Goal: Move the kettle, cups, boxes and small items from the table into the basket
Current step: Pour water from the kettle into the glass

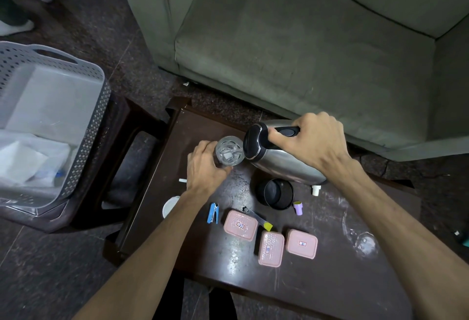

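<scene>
- Stainless steel electric kettle with black lid and handle: centre of frame, at the far edge of the dark brown wooden table. Tilted hard over; long axis runs lower right to upper left, spout end down and left.
- Right hand: fingers wrapped closed around the kettle's black handle, wrist coming in from lower right.
- Spout sits right at the rim of a clear drinking glass, just left of the kettle. A thin stream appears to run into it; hard to be sure.
- Left hand: fingers curled around the near-left side of the glass, steadying it.
- Grey perforated plastic basket: upper left of frame, on a dark stool, well apart from the table. It lies left of both hands; the left hand is the nearer one. Judgement: the glass goes across easily with the left hand; the kettle must be righted first, then carried left over the table edge.
- Still on the table, lower centre: black cup, three pink lidded boxes, blue stapler, small lilac cap, white cup half hidden by the left forearm.
</scene>
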The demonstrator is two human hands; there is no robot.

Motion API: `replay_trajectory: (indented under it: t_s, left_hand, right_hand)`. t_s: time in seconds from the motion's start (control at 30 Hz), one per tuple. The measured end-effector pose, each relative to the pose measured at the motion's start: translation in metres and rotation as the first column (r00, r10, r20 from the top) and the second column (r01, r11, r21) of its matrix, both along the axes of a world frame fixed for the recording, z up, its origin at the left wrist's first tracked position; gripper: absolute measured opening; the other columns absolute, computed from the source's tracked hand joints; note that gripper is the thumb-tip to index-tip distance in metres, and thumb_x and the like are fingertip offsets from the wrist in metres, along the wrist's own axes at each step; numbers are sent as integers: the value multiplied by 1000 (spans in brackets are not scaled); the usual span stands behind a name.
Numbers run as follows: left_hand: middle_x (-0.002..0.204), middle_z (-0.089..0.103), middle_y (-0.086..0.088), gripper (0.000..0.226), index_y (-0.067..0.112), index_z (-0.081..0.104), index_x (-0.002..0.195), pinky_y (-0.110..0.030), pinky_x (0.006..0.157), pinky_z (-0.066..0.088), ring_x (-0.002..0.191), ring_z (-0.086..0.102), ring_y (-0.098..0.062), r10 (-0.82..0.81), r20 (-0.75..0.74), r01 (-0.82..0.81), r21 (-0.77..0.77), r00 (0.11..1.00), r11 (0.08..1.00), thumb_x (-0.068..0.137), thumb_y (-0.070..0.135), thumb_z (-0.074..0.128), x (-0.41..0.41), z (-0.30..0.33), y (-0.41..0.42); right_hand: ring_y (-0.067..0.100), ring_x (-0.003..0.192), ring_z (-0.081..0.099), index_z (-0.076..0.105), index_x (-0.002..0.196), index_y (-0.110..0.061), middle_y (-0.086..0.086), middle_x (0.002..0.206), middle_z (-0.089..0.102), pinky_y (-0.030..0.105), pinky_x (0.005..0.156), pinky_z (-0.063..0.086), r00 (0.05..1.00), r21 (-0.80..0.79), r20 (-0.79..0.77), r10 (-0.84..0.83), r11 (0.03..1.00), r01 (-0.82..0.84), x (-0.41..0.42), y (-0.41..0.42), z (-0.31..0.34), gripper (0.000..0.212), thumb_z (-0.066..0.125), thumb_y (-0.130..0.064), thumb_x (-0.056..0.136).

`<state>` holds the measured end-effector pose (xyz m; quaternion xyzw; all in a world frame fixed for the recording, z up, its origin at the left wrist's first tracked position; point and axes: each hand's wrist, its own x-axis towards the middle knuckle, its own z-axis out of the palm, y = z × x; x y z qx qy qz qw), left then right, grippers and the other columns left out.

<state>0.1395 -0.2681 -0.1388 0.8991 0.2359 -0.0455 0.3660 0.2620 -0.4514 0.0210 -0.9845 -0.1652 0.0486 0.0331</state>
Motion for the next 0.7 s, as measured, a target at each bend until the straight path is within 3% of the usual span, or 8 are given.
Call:
replay_trajectory:
  t_s: [0.17,0.7]
  left_hand:
    - [127,61,0,70,14,63,132,-41,111,40,119,60,-22,3,7,-3,8,1000,1000,71,38,86,-1,1,-1]
    - [124,63,0,67,17,63,132,-40,110,39,118,61,-22,12,8,-12,24,1000,1000,72,38,85,-1,1,-3]
  right_hand:
    - [18,37,30,33,44,-10,-1,35,30,21,48,18,1000,1,-3,3,1000,-3,-2,1,3,79,62,-75,78]
    - [17,37,36,36,45,-8,-1,36,35,22,48,19,1000,-18,4,-11,1000,11,-1,7,9,76,63,-72,75]
